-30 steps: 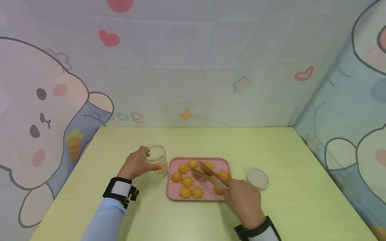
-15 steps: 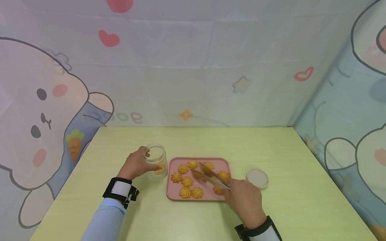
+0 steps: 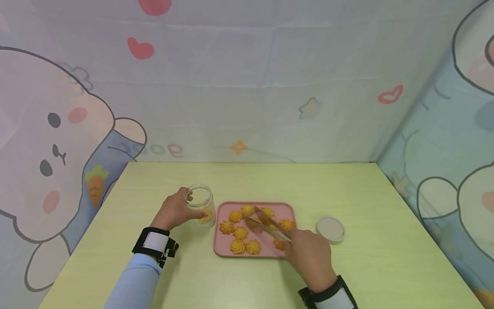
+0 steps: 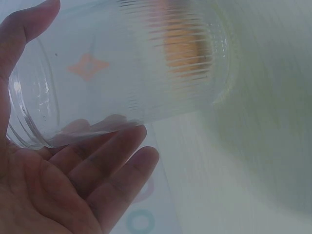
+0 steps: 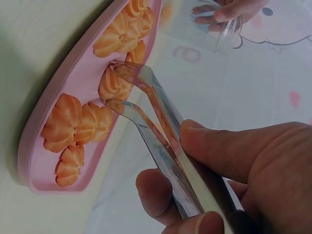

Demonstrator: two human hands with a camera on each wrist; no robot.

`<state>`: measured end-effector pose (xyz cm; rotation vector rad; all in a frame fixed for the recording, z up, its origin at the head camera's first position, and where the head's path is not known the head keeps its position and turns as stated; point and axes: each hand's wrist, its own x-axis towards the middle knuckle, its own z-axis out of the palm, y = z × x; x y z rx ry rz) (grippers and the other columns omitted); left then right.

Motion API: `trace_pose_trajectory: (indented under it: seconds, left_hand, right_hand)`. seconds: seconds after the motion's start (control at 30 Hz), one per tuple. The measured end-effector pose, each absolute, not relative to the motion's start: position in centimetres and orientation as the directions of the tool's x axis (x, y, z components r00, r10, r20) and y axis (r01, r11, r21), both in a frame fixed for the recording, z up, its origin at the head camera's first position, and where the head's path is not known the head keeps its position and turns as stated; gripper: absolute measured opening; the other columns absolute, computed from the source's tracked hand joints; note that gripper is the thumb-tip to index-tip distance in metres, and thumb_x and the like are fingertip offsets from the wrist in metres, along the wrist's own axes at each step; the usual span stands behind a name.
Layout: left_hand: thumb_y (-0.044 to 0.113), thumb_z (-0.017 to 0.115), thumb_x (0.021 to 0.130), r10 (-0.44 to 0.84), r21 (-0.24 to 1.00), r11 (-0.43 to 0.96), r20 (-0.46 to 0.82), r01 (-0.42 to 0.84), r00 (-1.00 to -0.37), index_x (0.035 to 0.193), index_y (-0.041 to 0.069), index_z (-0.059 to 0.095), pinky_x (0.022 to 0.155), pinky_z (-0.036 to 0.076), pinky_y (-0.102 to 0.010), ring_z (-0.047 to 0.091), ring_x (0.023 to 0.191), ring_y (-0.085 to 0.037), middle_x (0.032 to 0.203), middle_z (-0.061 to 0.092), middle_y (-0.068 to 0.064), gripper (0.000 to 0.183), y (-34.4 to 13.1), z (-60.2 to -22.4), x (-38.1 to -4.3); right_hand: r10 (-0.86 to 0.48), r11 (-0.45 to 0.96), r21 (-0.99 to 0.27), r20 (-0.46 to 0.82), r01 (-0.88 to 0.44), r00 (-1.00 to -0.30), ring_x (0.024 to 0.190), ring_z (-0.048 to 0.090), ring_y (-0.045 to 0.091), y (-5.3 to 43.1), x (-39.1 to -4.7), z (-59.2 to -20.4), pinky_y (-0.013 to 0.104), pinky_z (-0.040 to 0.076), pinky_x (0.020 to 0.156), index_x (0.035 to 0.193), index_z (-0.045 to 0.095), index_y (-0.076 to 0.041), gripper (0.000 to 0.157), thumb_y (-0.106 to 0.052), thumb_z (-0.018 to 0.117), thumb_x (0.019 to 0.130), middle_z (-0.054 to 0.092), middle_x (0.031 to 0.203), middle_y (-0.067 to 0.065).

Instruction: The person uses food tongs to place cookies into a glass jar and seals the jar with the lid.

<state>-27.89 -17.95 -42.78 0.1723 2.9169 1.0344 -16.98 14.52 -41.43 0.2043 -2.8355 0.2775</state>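
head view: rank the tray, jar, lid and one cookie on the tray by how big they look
Largest to smallest:
1. tray
2. jar
3. lid
4. cookie, at the tray's near left corner; the other cookies look about alike

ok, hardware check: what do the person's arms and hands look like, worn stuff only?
Left hand and right hand: no gloves. Left wrist: black band, white panel, small black piece jutting from its inner side; light blue sleeve behind it. Right wrist: matching black strap with white patch; no sleeve in frame.
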Motion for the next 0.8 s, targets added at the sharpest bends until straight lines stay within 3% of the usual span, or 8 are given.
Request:
trace_pose_trajectory:
  seconds: [0.63,0.8]
  left_hand:
    - [0.043,0.083,0.064,0.119,0.629,0.772,0.0,0.092,-0.993,0.123,-0.005,0.048,0.076,0.053,-0.05,0.06,0.095,-0.034,0.119,0.061,-0.028,0.084,-18.1,-42.9,-28.0]
    - [0.043,0.082,0.065,0.121,0.628,0.772,-0.001,0.093,-0.993,0.124,-0.006,0.048,0.077,0.052,-0.05,0.059,0.095,-0.035,0.119,0.061,-0.028,0.084,-18.1,-42.9,-28.1]
  right_hand:
    - [-0.091,0.968,-0.209,0.231,-0.141,-0.969,0.036,0.039,0.015,15.0,-17.0,-40.7,0.027,0.026,0.029,0.086,0.075,-0.011,0.023,-0.032,0.075,0.076,0.048,0.045,0.0]
    - [-0.068,0.968,-0.22,0.218,-0.116,-0.974,0.038,0.041,0.016,15.1,-16.9,-40.2,0.028,0.028,0.03,0.085,0.073,-0.009,0.021,-0.029,0.074,0.077,0.05,0.048,0.001]
